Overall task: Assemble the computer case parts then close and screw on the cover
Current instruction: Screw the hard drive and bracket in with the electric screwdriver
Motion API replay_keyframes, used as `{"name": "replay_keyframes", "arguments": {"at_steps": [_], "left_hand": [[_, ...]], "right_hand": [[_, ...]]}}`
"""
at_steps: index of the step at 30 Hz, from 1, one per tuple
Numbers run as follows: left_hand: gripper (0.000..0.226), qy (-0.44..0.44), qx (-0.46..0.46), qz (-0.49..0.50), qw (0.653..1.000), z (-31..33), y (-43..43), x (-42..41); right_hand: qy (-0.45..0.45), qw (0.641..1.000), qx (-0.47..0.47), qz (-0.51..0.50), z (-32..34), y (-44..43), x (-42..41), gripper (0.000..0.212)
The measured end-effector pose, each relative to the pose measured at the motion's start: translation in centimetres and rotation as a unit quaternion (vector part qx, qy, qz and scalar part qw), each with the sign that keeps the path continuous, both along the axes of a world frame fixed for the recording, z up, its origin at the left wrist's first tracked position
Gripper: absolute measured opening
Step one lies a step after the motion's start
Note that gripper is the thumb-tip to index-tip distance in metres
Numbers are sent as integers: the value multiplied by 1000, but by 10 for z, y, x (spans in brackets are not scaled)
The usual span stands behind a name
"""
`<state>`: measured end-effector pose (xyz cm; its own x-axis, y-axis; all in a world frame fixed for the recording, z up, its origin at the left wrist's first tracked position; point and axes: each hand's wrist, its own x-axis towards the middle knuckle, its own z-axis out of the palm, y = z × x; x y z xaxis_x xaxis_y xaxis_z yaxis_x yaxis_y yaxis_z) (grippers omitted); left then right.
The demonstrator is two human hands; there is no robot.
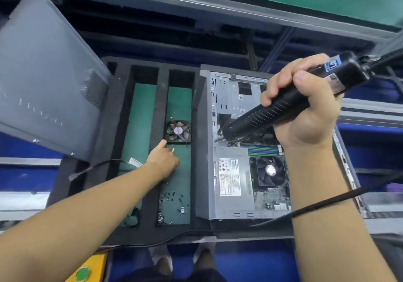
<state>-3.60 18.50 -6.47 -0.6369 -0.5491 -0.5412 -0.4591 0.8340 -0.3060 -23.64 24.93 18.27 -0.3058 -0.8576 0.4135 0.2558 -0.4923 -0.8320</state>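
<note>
Beside the fan, the left grip reaches down, its hold unclear; best to pinch squarely. The right grip clasps the screwdriver.

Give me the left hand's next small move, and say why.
Probably pick up the loose fan from the foam tray: the left hand is just below it, the open computer case awaits parts, and the right hand holds the electric screwdriver ready.

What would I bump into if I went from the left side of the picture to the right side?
cover → loose fan → power supply → CPU fan → right hand gripping the screwdriver
</note>
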Motion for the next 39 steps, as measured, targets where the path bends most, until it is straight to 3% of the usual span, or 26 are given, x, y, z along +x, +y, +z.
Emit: {"name": "replay_keyframes", "arguments": {"at_steps": [9, 21, 23, 26, 28, 30, 31, 34, 35, 36, 39], "left_hand": [[37, -59, 57, -38, 996, -8, -8, -16], [33, -60, 30, -76, 995, -30, 12, -20], [33, -49, 54, -52, 996, -30, 11, -20], [25, 42, 147, 93, 984, -21, 4, -25], [18, 173, 232, 192, 938, -13, -8, -24], [11, 312, 316, 285, 850, -4, -20, -15], [7, 376, 378, 334, 777, 2, -23, -9], [15, 535, 534, 429, 495, 22, -23, 10], [19, 559, 560, 439, 425, 30, -21, 15], [19, 573, 577, 439, 382, 37, -19, 19], [8, 607, 596, 422, 312, 63, -10, 26]], "right_hand": [[-39, 999, 9, -15, -15, 14, -1, 6], [-70, 997, 13, -19, -18, 17, -5, 3], [-74, 997, 14, -18, -18, 18, -7, 8], [-76, 997, 18, -15, -15, 19, -8, 8], [-87, 996, 19, -8, -11, 18, -9, 7], [-97, 995, 14, -3, -4, 16, -9, 7], [-98, 995, 9, -2, -1, 15, -9, 7], [-86, 996, -5, -7, 10, 11, -3, 9], [-82, 997, -9, -9, 13, 9, -1, 10], [-79, 997, -13, -10, 17, 8, 2, 11], [-88, 996, -22, 2, 25, 5, 12, 7]]}}
